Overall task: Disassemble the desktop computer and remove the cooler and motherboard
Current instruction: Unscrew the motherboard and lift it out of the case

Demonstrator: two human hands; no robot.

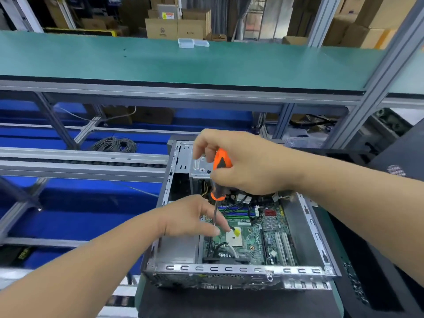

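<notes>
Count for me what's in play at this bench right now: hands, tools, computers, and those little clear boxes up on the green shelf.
Hands: 2, left hand and right hand
Screwdriver: 1
Desktop computer case, open, motherboard inside: 1
Clear plastic boxes: 2
Total: 6

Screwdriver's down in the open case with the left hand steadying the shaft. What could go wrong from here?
1. The screwdriver tip is hidden behind the left hand's fingers; a slip could gouge the motherboard or the bare CPU socket.
2. The fingers guiding the shaft could get jabbed or pinched.
3. A freed screw might drop among the cables at the board's near edge. The right hand should probably turn slowly.
</notes>
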